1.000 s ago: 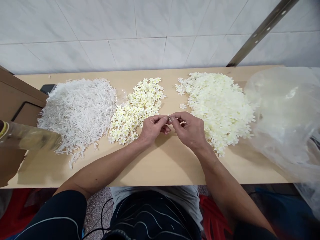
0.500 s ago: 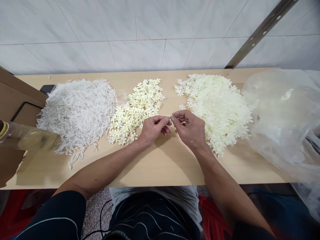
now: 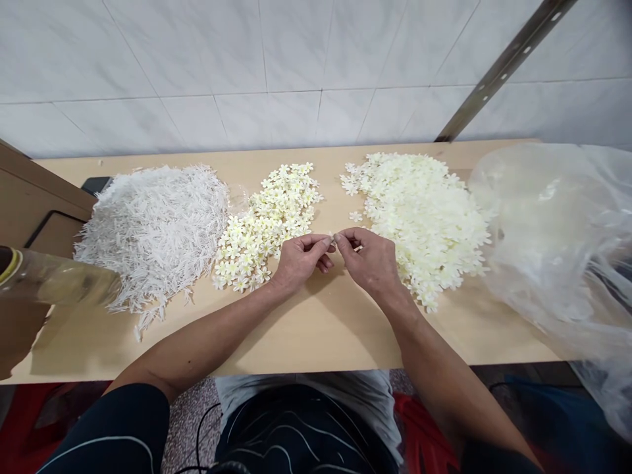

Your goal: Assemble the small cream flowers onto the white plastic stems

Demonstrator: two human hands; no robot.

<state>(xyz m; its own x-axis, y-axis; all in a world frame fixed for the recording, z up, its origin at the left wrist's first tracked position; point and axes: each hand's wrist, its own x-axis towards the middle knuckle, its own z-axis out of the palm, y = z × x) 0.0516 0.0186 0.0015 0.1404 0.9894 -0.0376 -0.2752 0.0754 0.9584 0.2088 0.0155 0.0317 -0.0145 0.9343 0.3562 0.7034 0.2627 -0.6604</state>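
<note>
My left hand [image 3: 302,260] and my right hand [image 3: 368,258] meet fingertip to fingertip over the middle of the table. Both are closed in a pinch on something small and pale between them, too small to make out. Behind and left of my left hand lies a pile of small cream flowers with yellow-green centres [image 3: 269,224]. To the right of my right hand spreads a larger pile of pale flower pieces [image 3: 424,217]. Farther left is a heap of thin white strands [image 3: 155,224].
A clear plastic bag [image 3: 553,230] covers the table's right end. At the left are a clear bottle or jar [image 3: 64,280], a brown box [image 3: 39,197] and a dark flat object [image 3: 95,185]. A tiled wall [image 3: 291,52] stands behind the wooden table [image 3: 296,342].
The view has shifted slightly, so things sit a little lower. My hands stay pinched together, with my right hand's fingers a little changed in pose.
</note>
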